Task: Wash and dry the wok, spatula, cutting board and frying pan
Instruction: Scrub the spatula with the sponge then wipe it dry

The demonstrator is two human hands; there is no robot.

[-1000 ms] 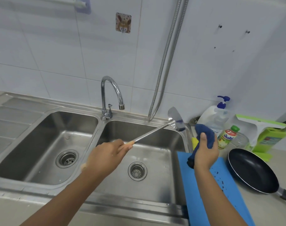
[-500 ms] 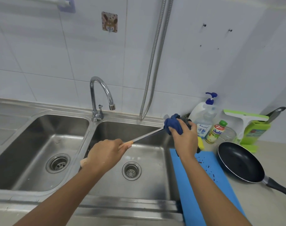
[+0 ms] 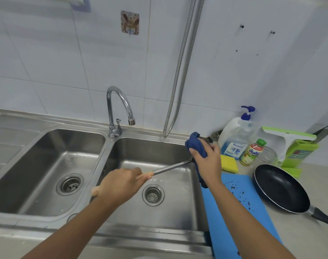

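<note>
Over the sink (image 3: 150, 148), your right hand (image 3: 208, 161) now pinches the blue cloth (image 3: 194, 143) round the spatula (image 3: 170, 167) blade; your left hand (image 3: 120, 184) grips its handle; drying seems begun.

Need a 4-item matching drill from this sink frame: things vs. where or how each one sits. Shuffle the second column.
Things:
1. spatula
2. frying pan
3. cutting board
4. yellow sponge

Places/states:
A. on the counter, farthest right of the four
B. just in front of the soap bottle
C. held over the right basin, blade end wrapped in a blue cloth
D. flat beside the right basin, dark specks on it

Pairs: 1-C, 2-A, 3-D, 4-B
</note>
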